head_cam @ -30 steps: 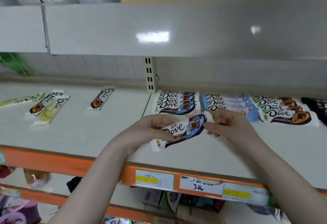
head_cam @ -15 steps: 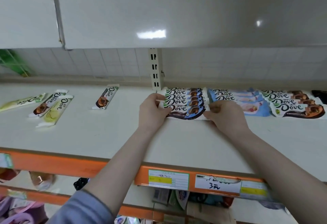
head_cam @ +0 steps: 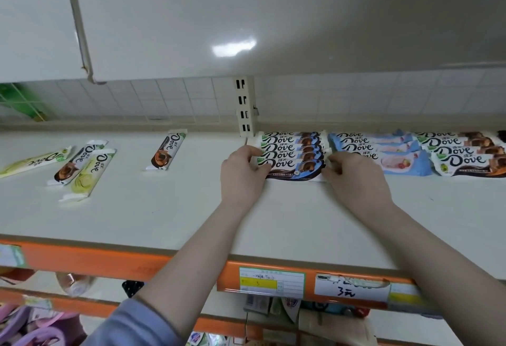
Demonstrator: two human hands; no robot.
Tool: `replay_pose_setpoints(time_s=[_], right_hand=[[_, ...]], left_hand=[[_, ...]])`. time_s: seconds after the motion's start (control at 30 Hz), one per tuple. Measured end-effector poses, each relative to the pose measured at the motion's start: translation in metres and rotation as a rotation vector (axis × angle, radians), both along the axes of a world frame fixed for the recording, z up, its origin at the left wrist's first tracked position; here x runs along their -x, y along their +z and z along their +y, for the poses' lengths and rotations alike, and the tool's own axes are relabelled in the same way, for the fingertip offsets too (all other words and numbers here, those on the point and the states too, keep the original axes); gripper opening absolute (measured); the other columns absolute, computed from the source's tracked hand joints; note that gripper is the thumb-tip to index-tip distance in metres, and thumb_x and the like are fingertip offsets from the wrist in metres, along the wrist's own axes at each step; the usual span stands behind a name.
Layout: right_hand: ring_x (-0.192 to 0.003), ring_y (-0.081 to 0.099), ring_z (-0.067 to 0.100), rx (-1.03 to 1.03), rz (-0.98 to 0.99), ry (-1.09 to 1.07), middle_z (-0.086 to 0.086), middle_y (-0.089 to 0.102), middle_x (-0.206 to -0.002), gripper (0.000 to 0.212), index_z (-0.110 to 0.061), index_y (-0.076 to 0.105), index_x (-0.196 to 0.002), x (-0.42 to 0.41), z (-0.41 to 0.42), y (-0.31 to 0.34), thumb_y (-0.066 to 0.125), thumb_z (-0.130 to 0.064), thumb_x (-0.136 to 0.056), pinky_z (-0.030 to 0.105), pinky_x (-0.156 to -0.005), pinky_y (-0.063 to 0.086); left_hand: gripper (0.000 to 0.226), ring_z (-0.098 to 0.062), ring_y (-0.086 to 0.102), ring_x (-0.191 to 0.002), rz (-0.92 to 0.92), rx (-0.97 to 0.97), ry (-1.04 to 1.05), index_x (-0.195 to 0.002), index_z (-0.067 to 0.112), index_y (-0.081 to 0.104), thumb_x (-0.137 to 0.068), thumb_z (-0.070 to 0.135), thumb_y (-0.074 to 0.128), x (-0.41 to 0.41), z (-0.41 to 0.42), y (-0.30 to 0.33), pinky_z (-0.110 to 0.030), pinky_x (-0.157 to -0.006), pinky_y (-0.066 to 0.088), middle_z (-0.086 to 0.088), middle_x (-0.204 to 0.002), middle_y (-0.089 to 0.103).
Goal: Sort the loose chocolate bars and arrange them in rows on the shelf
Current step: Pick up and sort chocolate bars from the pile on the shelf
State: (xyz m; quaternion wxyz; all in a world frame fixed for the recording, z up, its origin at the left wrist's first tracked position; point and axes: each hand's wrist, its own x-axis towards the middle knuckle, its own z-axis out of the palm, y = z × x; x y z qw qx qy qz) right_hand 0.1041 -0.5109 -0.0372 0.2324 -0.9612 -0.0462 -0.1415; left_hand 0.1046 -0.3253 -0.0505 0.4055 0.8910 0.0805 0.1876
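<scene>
A blue-and-brown Dove bar (head_cam: 294,168) lies at the front of an overlapping row of like bars (head_cam: 293,144) on the white shelf (head_cam: 273,222). My left hand (head_cam: 242,178) pinches its left end and my right hand (head_cam: 356,178) pinches its right end. To the right lie a row of light blue bars (head_cam: 383,154) and a row of brown-and-white bars (head_cam: 465,157). Loose bars remain at the left: a brown one (head_cam: 167,151), another brown one (head_cam: 76,161), a green one (head_cam: 87,176) and a pale green one (head_cam: 32,161).
A slotted upright post (head_cam: 245,110) stands at the back just left of the row. The upper shelf (head_cam: 246,17) overhangs closely. An orange front rail (head_cam: 109,258) carries price labels (head_cam: 271,281). Goods fill the lower shelf.
Both hands carried the blue-and-brown bar from in front of the shelf back to the row and set it down at the row's front, where they still hold its ends.
</scene>
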Motion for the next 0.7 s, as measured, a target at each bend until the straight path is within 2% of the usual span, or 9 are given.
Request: replay_pose_setpoints(time_s=[0.07,0.13,0.23,0.33,0.5,0.7], right_hand=[[-0.074,0.048,0.032,0.034,-0.019,0.007,0.017,0.059,-0.08,0.015,-0.008,0.049,-0.072,0.004,-0.001,0.002,0.05,-0.016,-0.084,0.032,-0.06,0.033],[-0.078,0.05,0.033,0.07,-0.052,0.02,0.018,0.057,-0.082,0.014,-0.005,0.054,-0.079,0.011,-0.003,0.006,0.051,-0.017,-0.086,0.032,-0.062,0.031],[-0.086,0.053,0.035,0.111,-0.123,0.038,0.018,0.06,-0.088,0.02,-0.003,0.06,-0.097,0.028,-0.003,0.012,0.053,-0.018,-0.087,0.035,-0.068,0.038],[-0.088,0.057,0.036,0.126,-0.149,0.1,0.018,0.064,-0.095,0.026,-0.003,0.061,-0.107,0.046,0.007,0.013,0.057,-0.018,-0.085,0.039,-0.075,0.046],[-0.107,0.052,0.026,0.15,-0.08,0.281,0.009,0.059,-0.116,0.037,-0.01,0.052,-0.122,0.053,0.049,0.009,0.048,-0.029,-0.09,0.036,-0.091,0.04],[-0.104,0.051,0.029,0.155,-0.076,0.334,0.011,0.059,-0.11,0.033,-0.01,0.054,-0.116,0.051,0.126,0.011,0.047,-0.031,-0.091,0.038,-0.09,0.039]], left_hand=[[0.033,-0.025,0.052,-0.106,0.034,-0.1,0.002,-0.109,0.016,0.061,-0.078,0.027,0.068,0.003,-0.002,0.001,-0.029,-0.086,0.037,-0.004,-0.112,0.063],[0.042,-0.026,0.049,-0.11,0.067,-0.226,0.019,-0.116,0.017,0.057,-0.079,0.035,0.066,0.008,-0.003,0.003,-0.028,-0.087,0.033,-0.005,-0.117,0.06],[0.05,-0.03,0.047,-0.11,0.07,-0.366,0.095,-0.124,0.015,0.052,-0.082,0.041,0.061,0.028,-0.001,0.01,-0.032,-0.089,0.033,-0.009,-0.119,0.056],[0.048,-0.034,0.048,-0.106,0.049,-0.446,0.2,-0.123,0.014,0.053,-0.082,0.038,0.061,0.058,0.006,0.015,-0.037,-0.086,0.037,-0.011,-0.117,0.057],[0.053,-0.033,0.049,-0.11,0.093,-0.485,0.332,-0.126,0.011,0.052,-0.082,0.038,0.061,0.093,0.036,0.014,-0.038,-0.089,0.038,-0.012,-0.121,0.057],[0.055,-0.035,0.044,-0.119,0.105,-0.456,0.427,-0.126,0.007,0.052,-0.082,0.04,0.062,0.1,0.113,0.009,-0.04,-0.097,0.035,-0.015,-0.126,0.054]])
